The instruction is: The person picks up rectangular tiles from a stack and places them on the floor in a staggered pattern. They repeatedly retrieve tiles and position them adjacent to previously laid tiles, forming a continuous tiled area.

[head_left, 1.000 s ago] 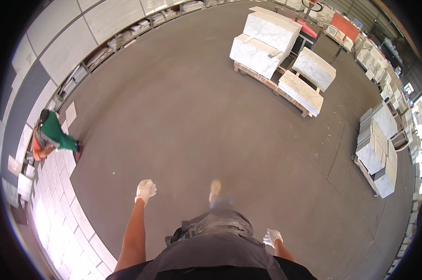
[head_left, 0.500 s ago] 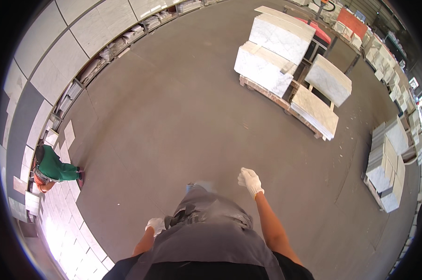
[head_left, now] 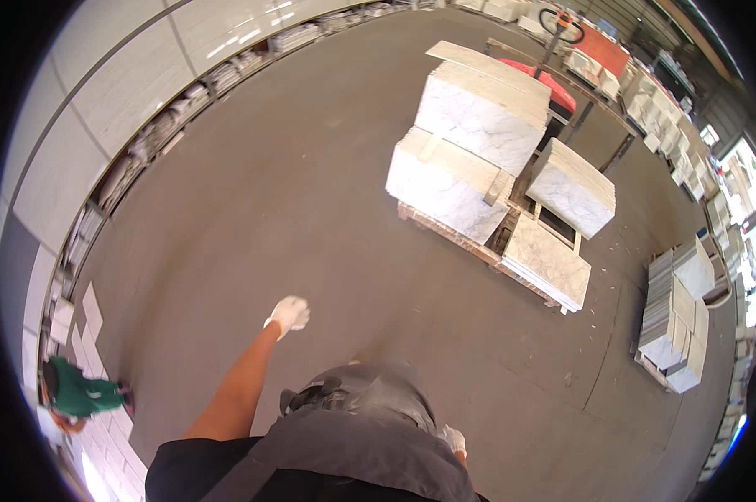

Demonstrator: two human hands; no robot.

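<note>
My left hand point(head_left: 288, 316), in a white knit glove, swings out ahead of my body over the grey floor point(head_left: 252, 217). Its fingers are curled in, and nothing shows in them. Close beside my grey apron point(head_left: 353, 443) hangs my right hand point(head_left: 454, 440), also gloved in white. The apron covers part of it, so its fingers cannot be made out. Neither hand touches the stone slabs. The nearest stack of white veined slabs point(head_left: 449, 188) sits on a wooden pallet point(head_left: 453, 243) ahead to the right.
Behind the pallet stands a red pallet jack point(head_left: 554, 88). Another slab stack point(head_left: 675, 309) is at the right. Large panels point(head_left: 127, 75) line the left wall above racks of slabs. A person in green point(head_left: 81, 389) bends over pale tiles point(head_left: 102, 418) at the lower left.
My left hand has swung forward from beside the apron, while my right hand has dropped back to my side. The loaded pallet now appears nearer and lower in view.
</note>
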